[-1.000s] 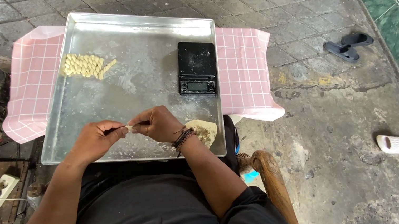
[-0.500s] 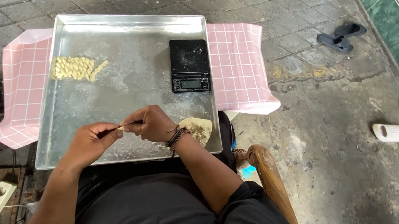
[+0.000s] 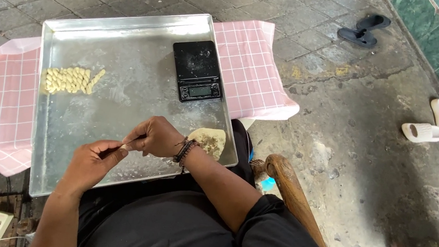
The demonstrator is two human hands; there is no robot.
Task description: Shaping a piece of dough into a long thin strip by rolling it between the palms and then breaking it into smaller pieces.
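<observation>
Nothing much had moved since a moment before; both hands stayed together. The left hand (image 3: 90,162) and right hand (image 3: 155,137) pinched a small dough piece (image 3: 125,145) between their fingertips, over the near edge of the metal tray (image 3: 129,27). It looked like shaping. Next, it probably belonged with the shaped pieces (image 3: 69,80) by the left edge. A dough lump (image 3: 210,139) sat at the near right corner, below the scale (image 3: 197,70).

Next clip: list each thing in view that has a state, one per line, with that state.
Left hand: pinching one end of a small dough piece.
Right hand: pinching its other end.
Metal tray: flat on a pink checked cloth.
Scale: on the tray, nothing on it.
Shaped pieces: laid in rows.
Dough lump: resting at the tray's corner.
</observation>
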